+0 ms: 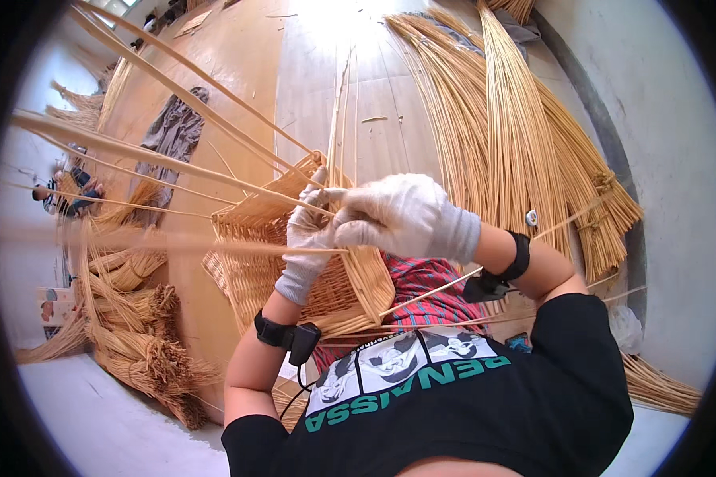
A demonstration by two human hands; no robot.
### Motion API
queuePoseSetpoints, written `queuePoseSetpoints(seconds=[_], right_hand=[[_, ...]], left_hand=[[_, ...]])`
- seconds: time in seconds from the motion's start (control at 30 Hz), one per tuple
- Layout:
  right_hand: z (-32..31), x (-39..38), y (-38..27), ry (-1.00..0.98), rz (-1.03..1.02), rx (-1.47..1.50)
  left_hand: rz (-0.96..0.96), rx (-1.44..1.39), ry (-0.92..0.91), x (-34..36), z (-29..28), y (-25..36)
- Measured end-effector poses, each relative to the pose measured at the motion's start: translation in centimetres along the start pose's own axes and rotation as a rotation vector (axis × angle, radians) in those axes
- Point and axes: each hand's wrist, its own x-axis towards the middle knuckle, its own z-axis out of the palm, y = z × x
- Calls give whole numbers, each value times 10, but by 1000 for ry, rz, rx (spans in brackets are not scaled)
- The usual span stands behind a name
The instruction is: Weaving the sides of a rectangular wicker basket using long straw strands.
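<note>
Head view looks down on my two gloved hands working at a half-woven wicker basket (294, 270) that rests against my lap, its open rim tilted away from me toward the wooden floor (239, 71). My left hand (306, 246) is in a white glove and sits against the basket's upper edge, fingers curled and pinching a thin willow rod (175, 168) where it meets the weave. My right hand (402, 216), also gloved in white, lies just beside and partly over the left, fingers clenched around the same strand at the rim, with the index finger stretched toward the left thumb. Several long pale rods (159, 67) rise from the basket and fan out to the upper left, blurred near the picture's edge. Each wrist carries a black band (282, 334) with a small black box. Below the hands shows a red checked cloth (426, 286) over my legs, and my black printed shirt (469, 397) fills the lower frame. To the right a big bundle of straight willow (517, 151) lies spread across the floor beside a pale wall (652, 119). To the left, tied sheaves of shorter stalks (135, 334) are heaped, and a grey cloth (171, 131) lies on the boards. Another person (64, 195) sits far off at the left edge
</note>
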Motion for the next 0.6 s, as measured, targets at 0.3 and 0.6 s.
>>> queuePoseSetpoints(seconds=[0.3, 0.6], right_hand=[[94, -4, 58, 272, 42, 1729], [113, 34, 8, -256, -165, 316]], left_hand=[[91, 294, 72, 5, 22, 7], [-25, 160, -19, 0, 25, 26]])
